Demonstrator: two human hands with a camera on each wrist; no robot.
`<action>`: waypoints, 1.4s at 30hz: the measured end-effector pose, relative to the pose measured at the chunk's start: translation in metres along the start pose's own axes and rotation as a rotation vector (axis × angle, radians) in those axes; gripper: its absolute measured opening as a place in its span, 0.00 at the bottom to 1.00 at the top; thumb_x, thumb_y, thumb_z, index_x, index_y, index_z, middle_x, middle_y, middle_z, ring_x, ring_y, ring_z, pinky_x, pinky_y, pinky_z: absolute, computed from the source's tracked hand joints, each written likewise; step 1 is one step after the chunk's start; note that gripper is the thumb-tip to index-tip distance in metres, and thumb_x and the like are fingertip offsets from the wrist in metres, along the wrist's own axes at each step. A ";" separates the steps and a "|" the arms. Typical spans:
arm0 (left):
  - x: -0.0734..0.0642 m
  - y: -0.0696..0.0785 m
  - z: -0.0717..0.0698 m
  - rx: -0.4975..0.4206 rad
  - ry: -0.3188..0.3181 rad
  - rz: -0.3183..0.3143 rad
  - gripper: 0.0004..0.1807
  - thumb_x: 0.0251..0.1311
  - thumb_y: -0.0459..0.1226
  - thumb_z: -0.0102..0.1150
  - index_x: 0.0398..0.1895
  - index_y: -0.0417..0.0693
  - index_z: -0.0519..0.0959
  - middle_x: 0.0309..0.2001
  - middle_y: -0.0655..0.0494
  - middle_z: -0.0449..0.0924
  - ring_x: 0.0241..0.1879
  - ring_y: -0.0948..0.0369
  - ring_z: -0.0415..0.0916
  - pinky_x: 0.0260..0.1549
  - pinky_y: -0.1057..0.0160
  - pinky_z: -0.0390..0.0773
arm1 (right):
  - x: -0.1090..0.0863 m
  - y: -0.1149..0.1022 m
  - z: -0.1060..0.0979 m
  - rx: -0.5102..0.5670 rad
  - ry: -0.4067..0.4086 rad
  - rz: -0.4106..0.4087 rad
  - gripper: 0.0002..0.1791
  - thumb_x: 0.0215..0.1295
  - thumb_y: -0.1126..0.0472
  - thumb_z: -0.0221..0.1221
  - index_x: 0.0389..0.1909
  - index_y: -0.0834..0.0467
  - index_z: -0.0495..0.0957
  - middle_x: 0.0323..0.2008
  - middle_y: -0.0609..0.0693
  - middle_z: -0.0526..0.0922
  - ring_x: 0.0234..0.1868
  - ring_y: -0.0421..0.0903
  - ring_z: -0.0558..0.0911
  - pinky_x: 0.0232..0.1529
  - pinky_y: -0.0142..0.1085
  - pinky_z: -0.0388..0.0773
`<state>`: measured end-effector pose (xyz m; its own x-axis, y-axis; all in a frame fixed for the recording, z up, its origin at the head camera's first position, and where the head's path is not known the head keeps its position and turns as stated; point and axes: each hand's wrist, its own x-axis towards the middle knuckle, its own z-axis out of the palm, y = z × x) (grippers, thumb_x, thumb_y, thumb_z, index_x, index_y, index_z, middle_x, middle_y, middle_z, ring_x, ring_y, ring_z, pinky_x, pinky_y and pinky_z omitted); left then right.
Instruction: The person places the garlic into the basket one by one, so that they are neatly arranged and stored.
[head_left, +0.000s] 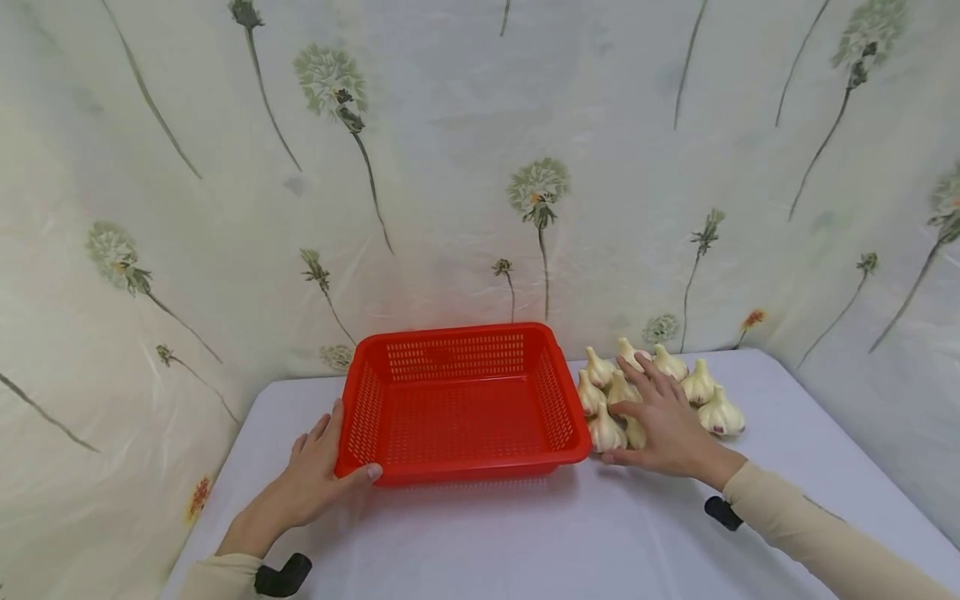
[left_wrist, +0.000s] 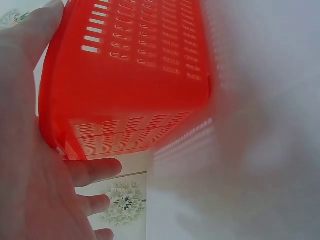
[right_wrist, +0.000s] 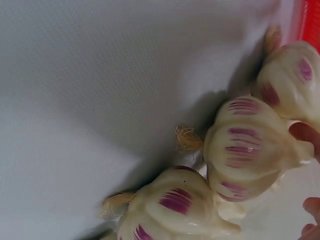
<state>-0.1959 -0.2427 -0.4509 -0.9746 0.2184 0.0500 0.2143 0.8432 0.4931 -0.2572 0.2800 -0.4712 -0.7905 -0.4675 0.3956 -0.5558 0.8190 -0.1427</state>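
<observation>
A red plastic basket [head_left: 457,467] with slotted walls stands on the table, its inside bare. My left hand [head_left: 311,475] rests against its near left corner, thumb along the front rim and fingers straight along the left side. In the left wrist view those fingers [left_wrist: 95,170] stretch past the basket's outer wall [left_wrist: 125,90]. Beside the basket on the right lies a group of white garlic bulbs [head_left: 606,429]. Over them spreads my right hand [head_left: 667,425], fingers apart, with fingertips among the bulbs. Purple-streaked garlic bulbs [right_wrist: 245,150] with straw-like roots show close up in the right wrist view.
A white cloth covers the table [head_left: 465,542]. Behind and at both sides hangs a pale curtain [head_left: 450,167] printed with dandelions. More garlic bulbs [head_left: 722,414] lie to the right of my right hand. Dark wrist mounts [head_left: 283,575] sit at the cuffs.
</observation>
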 end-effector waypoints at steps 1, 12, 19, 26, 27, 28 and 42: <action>0.000 0.000 0.000 -0.006 0.001 -0.001 0.63 0.56 0.65 0.58 0.79 0.39 0.37 0.76 0.39 0.53 0.74 0.39 0.43 0.65 0.31 0.44 | 0.000 0.000 0.001 -0.010 0.000 -0.005 0.38 0.36 0.28 0.73 0.45 0.50 0.86 0.77 0.57 0.51 0.77 0.62 0.43 0.64 0.70 0.47; -0.005 -0.003 0.002 -0.034 0.018 0.008 0.63 0.55 0.66 0.58 0.79 0.40 0.37 0.75 0.40 0.55 0.73 0.39 0.45 0.64 0.31 0.48 | 0.000 -0.002 0.012 -0.073 0.013 -0.044 0.34 0.37 0.29 0.72 0.41 0.49 0.86 0.76 0.59 0.54 0.77 0.62 0.45 0.63 0.68 0.50; -0.005 -0.003 0.003 -0.039 0.025 0.014 0.62 0.56 0.64 0.59 0.79 0.41 0.36 0.76 0.41 0.54 0.73 0.38 0.46 0.64 0.31 0.49 | 0.001 -0.002 0.013 -0.124 0.026 -0.061 0.31 0.36 0.29 0.73 0.35 0.47 0.84 0.76 0.58 0.55 0.77 0.61 0.45 0.63 0.68 0.51; -0.006 -0.003 0.003 -0.040 0.031 0.016 0.62 0.57 0.64 0.59 0.79 0.42 0.36 0.76 0.41 0.54 0.73 0.38 0.47 0.64 0.30 0.49 | 0.001 -0.003 0.009 -0.092 0.039 -0.085 0.30 0.38 0.34 0.74 0.38 0.50 0.84 0.75 0.58 0.57 0.77 0.61 0.45 0.63 0.67 0.50; -0.006 -0.002 0.003 -0.041 0.031 0.017 0.62 0.57 0.64 0.59 0.79 0.42 0.36 0.76 0.41 0.54 0.73 0.38 0.47 0.64 0.30 0.50 | 0.002 -0.003 0.007 -0.089 0.046 -0.086 0.29 0.39 0.35 0.74 0.39 0.50 0.84 0.75 0.58 0.57 0.77 0.62 0.46 0.62 0.66 0.50; -0.005 -0.002 0.003 -0.043 0.032 0.017 0.62 0.57 0.64 0.59 0.79 0.42 0.36 0.75 0.41 0.55 0.73 0.38 0.47 0.64 0.30 0.50 | 0.003 -0.003 0.006 -0.088 0.053 -0.085 0.29 0.39 0.36 0.74 0.39 0.50 0.83 0.75 0.58 0.57 0.77 0.62 0.46 0.62 0.66 0.50; -0.004 -0.003 0.003 -0.049 0.048 0.027 0.61 0.57 0.64 0.59 0.80 0.44 0.36 0.75 0.43 0.56 0.72 0.39 0.51 0.63 0.31 0.55 | 0.026 -0.005 -0.029 0.033 0.202 -0.009 0.36 0.45 0.47 0.76 0.54 0.61 0.79 0.46 0.55 0.85 0.60 0.58 0.69 0.50 0.58 0.58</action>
<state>-0.1928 -0.2447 -0.4548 -0.9707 0.2162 0.1049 0.2384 0.8118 0.5330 -0.2681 0.2737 -0.4336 -0.7196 -0.3955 0.5708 -0.5733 0.8022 -0.1669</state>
